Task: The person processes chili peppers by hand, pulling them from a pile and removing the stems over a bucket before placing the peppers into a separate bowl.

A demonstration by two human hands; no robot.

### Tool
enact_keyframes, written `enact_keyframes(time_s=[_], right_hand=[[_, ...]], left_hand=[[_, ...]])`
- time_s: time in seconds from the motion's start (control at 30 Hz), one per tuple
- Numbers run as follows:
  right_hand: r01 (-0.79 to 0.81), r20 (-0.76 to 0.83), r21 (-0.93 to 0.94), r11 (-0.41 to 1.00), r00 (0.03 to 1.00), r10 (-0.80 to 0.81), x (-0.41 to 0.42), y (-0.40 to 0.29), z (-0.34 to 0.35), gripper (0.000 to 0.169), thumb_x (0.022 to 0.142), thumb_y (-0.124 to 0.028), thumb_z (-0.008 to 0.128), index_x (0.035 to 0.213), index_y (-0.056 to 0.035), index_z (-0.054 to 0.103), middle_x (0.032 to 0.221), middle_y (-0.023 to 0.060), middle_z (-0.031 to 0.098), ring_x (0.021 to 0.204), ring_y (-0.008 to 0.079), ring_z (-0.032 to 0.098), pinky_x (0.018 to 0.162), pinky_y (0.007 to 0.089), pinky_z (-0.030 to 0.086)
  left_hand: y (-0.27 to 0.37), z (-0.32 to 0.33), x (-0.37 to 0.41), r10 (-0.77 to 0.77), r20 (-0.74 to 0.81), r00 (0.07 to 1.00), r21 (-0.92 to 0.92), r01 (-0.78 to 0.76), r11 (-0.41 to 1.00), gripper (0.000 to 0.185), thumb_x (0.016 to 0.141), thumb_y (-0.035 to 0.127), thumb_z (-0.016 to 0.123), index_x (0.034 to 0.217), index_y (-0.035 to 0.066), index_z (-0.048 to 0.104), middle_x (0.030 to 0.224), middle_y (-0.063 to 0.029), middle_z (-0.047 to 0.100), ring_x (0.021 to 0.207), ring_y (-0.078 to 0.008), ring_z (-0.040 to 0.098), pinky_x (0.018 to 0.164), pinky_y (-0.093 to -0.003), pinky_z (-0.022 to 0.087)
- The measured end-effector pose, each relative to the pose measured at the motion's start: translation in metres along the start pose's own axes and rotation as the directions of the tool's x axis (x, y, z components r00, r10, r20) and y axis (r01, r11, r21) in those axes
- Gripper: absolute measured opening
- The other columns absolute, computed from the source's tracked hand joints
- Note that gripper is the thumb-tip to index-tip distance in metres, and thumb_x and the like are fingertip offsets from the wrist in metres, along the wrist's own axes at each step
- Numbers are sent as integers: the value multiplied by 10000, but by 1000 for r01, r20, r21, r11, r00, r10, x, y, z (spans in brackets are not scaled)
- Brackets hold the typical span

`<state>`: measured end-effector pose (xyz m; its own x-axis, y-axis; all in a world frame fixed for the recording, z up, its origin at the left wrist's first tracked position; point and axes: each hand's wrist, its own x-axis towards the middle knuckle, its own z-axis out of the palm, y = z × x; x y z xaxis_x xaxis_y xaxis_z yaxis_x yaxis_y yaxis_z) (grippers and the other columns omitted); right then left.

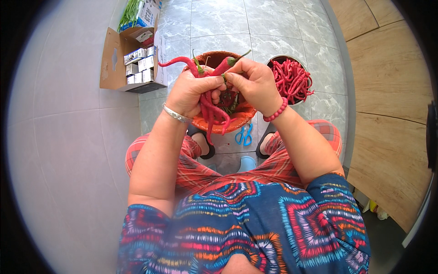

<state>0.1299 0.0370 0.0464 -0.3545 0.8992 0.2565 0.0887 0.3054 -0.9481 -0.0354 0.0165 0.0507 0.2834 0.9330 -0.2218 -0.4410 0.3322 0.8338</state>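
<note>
My left hand is closed around several long red chili peppers, whose green stems point up and whose tips hang below the fist. My right hand meets it, thumb and forefinger pinching the green stem end of a pepper. Both hands are above a bin with an orange-red liner; dark red pieces and green stems show inside it, partly hidden by the hands. To the right, a round metal container is heaped with red chili peppers.
Blue-handled scissors lie on the tiled floor between my feet, in front of a light-blue plastic object. An open cardboard box with small cartons stands at the left, with long green vegetables beyond it. Wooden cabinet fronts run along the right.
</note>
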Motion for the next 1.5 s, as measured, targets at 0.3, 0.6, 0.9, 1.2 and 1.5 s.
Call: enact_keyframes(time_s=[0.3,0.6,0.9,1.2,1.5], right_hand=[[-139,45,188,972,990,133,-3,-1,2,79,778,-74,559,726,-19,534,590,37,517,550,107,497,491,262,394],[-635,590,749,189,769,246,-7,14,-3,76,829,-103,509,770,-56,501,660,17,498,517,67,416,556,241,394],[-330,86,272,904,944,319,6,26,-11,166,739,-94,619,886,-40,564,810,52,587,754,118,549,681,256,457],[-144,7,373,917,988,152,8,12,-10,191,739,-101,643,887,8,591,786,58,607,697,97,551,635,215,450],[-355,225,375,856,931,288,5,6,-6,158,764,-88,630,884,7,592,739,23,592,631,56,500,579,192,419]], left_hand=[[1,-2,-1,68,68,995,122,-76,990,139,732,3,600,838,19,513,651,-83,558,489,-123,505,465,-227,405],[1,-12,2,-3,246,969,45,-8,999,135,744,50,612,827,13,511,621,-83,536,483,-140,486,462,-244,391],[0,-14,5,-98,-8,995,11,98,995,167,763,67,581,910,-4,541,673,-52,540,498,-115,483,454,-250,403],[-5,-7,3,-80,5,997,188,77,979,230,745,20,586,966,-7,526,710,-75,591,532,-115,570,480,-219,478],[2,-5,1,-73,112,991,187,52,981,176,766,51,588,921,24,510,737,-95,605,548,-124,584,493,-209,488]])
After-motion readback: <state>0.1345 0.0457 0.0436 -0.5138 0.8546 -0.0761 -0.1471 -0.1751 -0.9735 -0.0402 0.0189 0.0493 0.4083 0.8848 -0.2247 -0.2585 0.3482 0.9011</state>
